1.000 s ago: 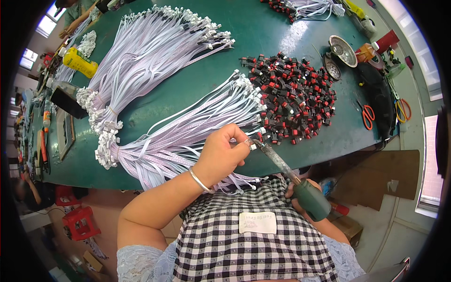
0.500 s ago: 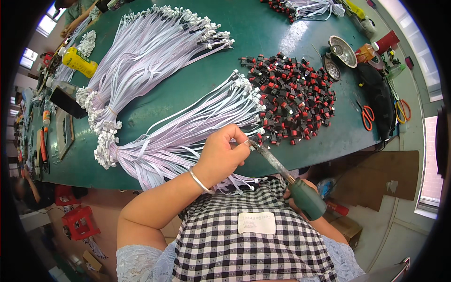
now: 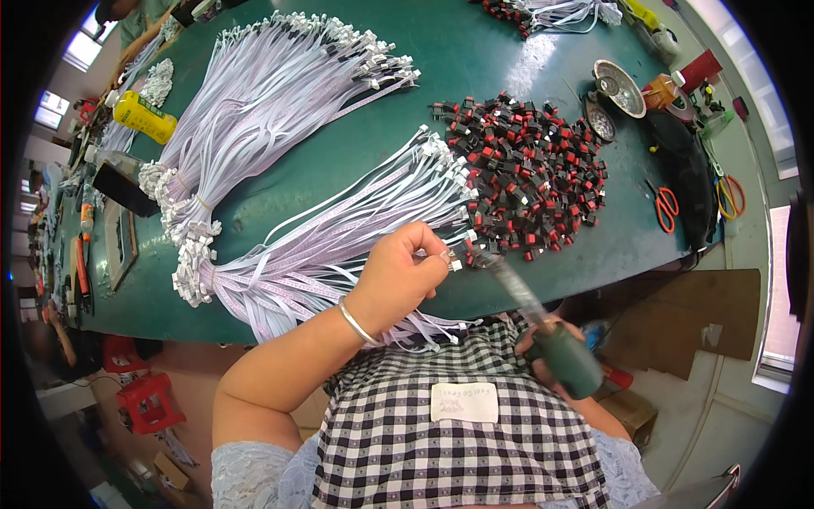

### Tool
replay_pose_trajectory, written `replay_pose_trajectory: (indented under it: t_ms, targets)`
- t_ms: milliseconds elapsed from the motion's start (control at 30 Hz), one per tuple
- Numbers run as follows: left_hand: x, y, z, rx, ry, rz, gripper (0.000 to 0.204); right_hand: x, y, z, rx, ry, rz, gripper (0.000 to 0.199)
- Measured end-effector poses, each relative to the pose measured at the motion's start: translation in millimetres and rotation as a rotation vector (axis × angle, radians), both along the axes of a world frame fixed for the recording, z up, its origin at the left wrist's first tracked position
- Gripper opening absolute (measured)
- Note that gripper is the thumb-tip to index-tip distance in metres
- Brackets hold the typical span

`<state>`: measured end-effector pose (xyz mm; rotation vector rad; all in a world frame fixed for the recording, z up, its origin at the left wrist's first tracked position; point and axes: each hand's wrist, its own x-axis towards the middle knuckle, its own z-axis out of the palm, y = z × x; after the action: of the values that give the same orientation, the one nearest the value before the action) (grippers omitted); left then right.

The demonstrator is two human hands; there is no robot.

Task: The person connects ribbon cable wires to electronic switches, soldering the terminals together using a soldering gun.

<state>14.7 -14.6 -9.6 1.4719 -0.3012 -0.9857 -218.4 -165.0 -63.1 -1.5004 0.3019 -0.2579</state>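
My left hand [image 3: 400, 271], thumb and index finger pressed together, pinches the end of a white ribbon cable; a small white connector [image 3: 455, 265] sticks out past the fingertips. To its right, my right hand [image 3: 529, 345] is closed round the green handle of a soldering iron [image 3: 570, 360], which hides part of that hand. The iron's metal shaft slants up and left, its dark tip a short way right of the connector and apart from it. Beneath and beyond my left hand fans a bundle of white-and-pink ribbon cables [image 3: 339, 229]. A heap of small black-and-red switch-like parts [image 3: 534, 170] lies just beyond the tip.
A larger cable bundle [image 3: 263, 93] covers the green table's [image 3: 297, 182] far left, near a yellow bottle [image 3: 144, 115] and a dark phone [image 3: 125, 188]. At right are a metal bowl [image 3: 619, 89], orange scissors [image 3: 666, 209] and a black bag-like thing [image 3: 685, 170]. Another person's arm [image 3: 131, 51] shows far left.
The soldering iron has moved right, its tip drawing away from my left fingertips, and it is blurred by motion. The white connector now shows past my left fingers, which have barely moved.
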Motion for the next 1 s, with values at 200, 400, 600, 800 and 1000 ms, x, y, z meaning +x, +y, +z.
replay_pose_trajectory:
  t_ms: [200, 400, 600, 800, 1000]
  targets:
    - [-5, 3, 4, 0.016, -0.066, -0.067, 0.006, 37, 7, 26, 0.32, -0.202, -0.272, 0.034]
    - [-13, 8, 7, -0.091, -0.194, -0.103, 0.008, 101, 15, 52, 0.165, -0.046, -0.22, 0.02]
    - [-16, 10, 1, -0.126, -0.386, -0.144, 0.01, 112, 29, 61, 0.317, 0.116, -0.156, 0.026]
    - [-14, 7, 15, 0.087, -0.529, -0.185, 0.017, 112, 26, 53, 0.119, 0.079, -0.159, 0.021]
    - [-20, 5, 0, -0.017, -0.445, -0.163, 0.025, 110, 26, 51, 0.231, 0.131, -0.14, 0.02]
